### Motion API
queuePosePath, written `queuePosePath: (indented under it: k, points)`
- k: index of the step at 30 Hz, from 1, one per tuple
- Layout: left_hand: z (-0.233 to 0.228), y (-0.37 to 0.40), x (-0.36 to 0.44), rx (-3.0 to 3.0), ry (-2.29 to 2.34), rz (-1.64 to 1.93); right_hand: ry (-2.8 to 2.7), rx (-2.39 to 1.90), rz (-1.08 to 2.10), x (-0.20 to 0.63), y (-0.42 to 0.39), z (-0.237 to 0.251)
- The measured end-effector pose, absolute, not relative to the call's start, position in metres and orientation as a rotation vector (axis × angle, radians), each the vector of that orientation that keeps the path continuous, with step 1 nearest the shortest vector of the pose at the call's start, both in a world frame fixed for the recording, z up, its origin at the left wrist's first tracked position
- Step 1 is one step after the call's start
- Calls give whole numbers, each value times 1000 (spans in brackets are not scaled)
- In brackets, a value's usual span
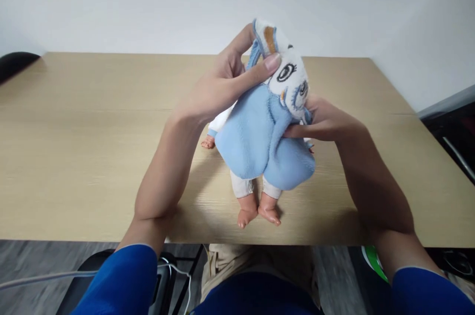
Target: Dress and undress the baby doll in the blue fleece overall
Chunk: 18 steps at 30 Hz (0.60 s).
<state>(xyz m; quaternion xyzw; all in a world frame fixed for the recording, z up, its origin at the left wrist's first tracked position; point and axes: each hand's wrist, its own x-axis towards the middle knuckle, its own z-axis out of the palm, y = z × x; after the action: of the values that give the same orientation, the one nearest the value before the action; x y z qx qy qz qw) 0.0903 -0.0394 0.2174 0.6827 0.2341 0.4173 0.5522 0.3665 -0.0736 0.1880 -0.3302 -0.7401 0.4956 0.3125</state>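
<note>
Raised above the table is a light blue and white baby bib [247, 132], with a cartoon face with eyes embroidered on its white, folded-over part. My left hand [233, 70] pinches its upper left part, the thumb lying on the white cloth beside one eye. On the other side my right hand [326, 119] grips the right edge between thumb and fingers; those fingers are partly hidden behind the cloth. Under the bib a baby doll [247, 208] in white clothes lies on its back, feet toward me. Its bare feet and one hand show, while the bib covers its head and body.
The light wooden table [92, 157] stands against a white wall [166, 3]. A black object [454, 132] is at the right edge, and a dark rounded shape [17, 64] at the far left. Below the front edge a pale cable [48, 275] runs across at left.
</note>
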Motion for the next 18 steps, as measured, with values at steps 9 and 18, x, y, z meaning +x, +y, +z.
queuePosePath:
  k: [9,18]
  points:
    - [213,0,58,1931,536,504,-1638,-972,1354,365,-86,195]
    - [200,-6,77,1863,485,760,-2077,-880,1315,369,-76,197]
